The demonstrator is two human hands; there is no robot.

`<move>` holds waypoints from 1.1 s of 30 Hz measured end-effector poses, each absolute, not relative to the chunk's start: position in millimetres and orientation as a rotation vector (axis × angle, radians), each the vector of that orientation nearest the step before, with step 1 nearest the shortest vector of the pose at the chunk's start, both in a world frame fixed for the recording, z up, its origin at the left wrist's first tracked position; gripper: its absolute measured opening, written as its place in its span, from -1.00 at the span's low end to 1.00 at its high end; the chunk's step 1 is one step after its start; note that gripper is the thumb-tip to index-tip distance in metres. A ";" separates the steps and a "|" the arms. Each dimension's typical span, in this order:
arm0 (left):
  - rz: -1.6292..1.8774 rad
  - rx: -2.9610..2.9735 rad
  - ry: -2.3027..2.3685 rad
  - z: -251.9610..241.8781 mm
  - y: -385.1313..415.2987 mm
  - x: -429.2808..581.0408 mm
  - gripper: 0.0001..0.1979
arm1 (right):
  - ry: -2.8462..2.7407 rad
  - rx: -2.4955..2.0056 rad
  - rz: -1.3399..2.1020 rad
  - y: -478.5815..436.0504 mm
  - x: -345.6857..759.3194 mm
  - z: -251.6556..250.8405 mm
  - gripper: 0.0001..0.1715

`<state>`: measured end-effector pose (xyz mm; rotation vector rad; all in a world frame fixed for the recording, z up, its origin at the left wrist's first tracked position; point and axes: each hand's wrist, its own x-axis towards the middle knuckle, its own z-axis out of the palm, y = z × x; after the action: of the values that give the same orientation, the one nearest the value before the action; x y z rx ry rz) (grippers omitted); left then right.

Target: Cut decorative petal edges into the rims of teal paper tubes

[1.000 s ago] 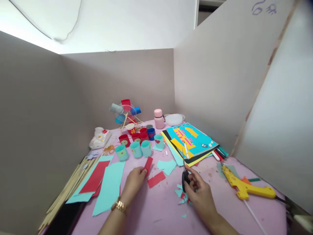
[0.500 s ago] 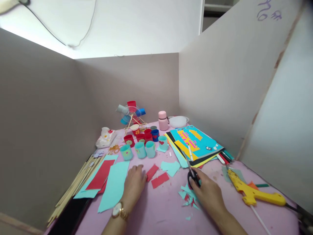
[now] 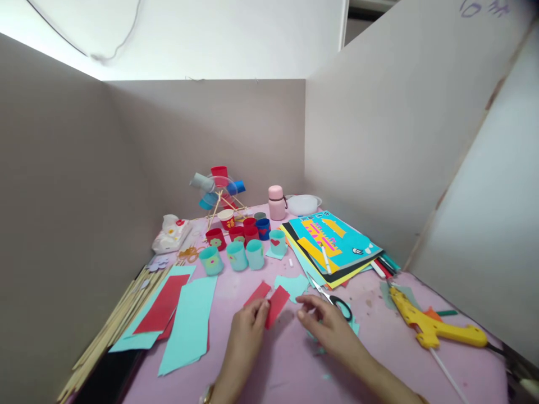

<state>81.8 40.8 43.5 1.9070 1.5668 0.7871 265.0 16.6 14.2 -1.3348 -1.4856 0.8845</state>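
My left hand (image 3: 247, 331) is closed, pinching a small red paper rectangle (image 3: 278, 306) between thumb and fingers. A second red paper piece (image 3: 257, 293) shows just behind those fingers; whether it is held too, I cannot tell. To the right, my right hand (image 3: 327, 328) holds nothing, its thumb and fingers parted and curved toward the paper. Black-handled scissors (image 3: 340, 306) lie on the table just beyond the right hand. Turquoise paper offcuts (image 3: 292, 285) rest behind the red pieces, and smaller scraps (image 3: 354, 321) are partly hidden under the right hand.
Turquoise sheets (image 3: 191, 320) and red sheets (image 3: 162, 306) lie at left beside wooden sticks (image 3: 113, 331). Several small paper cups (image 3: 238, 256) stand behind, near a wheel model (image 3: 219, 191) and pink bottle (image 3: 277, 203). At right are a decorated board (image 3: 332, 238) and yellow glue gun (image 3: 438, 331).
My right hand has let go of the scissors and moved left. My left hand has taken hold of a red paper piece and lifted it. The view has shifted slightly.
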 end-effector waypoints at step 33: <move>0.708 1.657 1.292 37.7 38.1 42.6 -0.67 | -2.033 -1.095 0.784 54.5 218.8 35.4 -0.76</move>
<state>42.6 38.1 37.7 1.6572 1.2923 0.7083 218.8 54.5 35.4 -1.0952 -2.0328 0.7841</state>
